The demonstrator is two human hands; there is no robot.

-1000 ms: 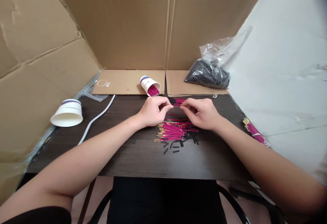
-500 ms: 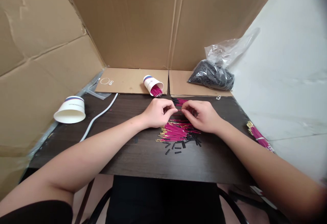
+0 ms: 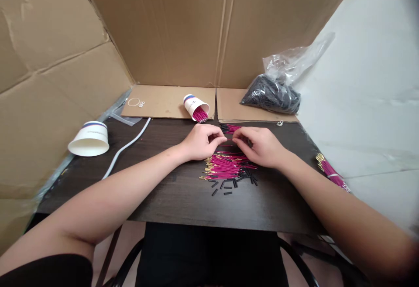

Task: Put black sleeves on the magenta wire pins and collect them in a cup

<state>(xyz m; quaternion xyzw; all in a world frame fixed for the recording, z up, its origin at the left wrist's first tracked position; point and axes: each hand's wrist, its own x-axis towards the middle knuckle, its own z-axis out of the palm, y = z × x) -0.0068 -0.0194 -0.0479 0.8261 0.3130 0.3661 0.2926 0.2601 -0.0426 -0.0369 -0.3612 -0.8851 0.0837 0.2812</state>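
My left hand (image 3: 204,141) pinches one end of a short magenta wire (image 3: 229,139) between thumb and fingertips. At the other end of that wire, my right hand (image 3: 258,145) is closed in a pinch too; whether a sleeve sits in its fingertips is hidden. Just below both hands lies a pile of magenta wires (image 3: 224,167) with gold-coloured tips. Short black sleeves (image 3: 235,183) are scattered along the pile's near side. Behind my fingers rests a row of magenta wires with black ends (image 3: 231,128).
A tipped paper cup (image 3: 195,107) holds magenta wires. Another paper cup (image 3: 90,138) and a white cable (image 3: 126,147) are on the left. A clear bag of black pieces (image 3: 271,95) stands back right. A tied wire bundle (image 3: 332,173) lies at the right edge.
Both hands hold nearly the same place, still pinching at the wire. The whole view has shifted very slightly; nothing on the table has visibly moved.
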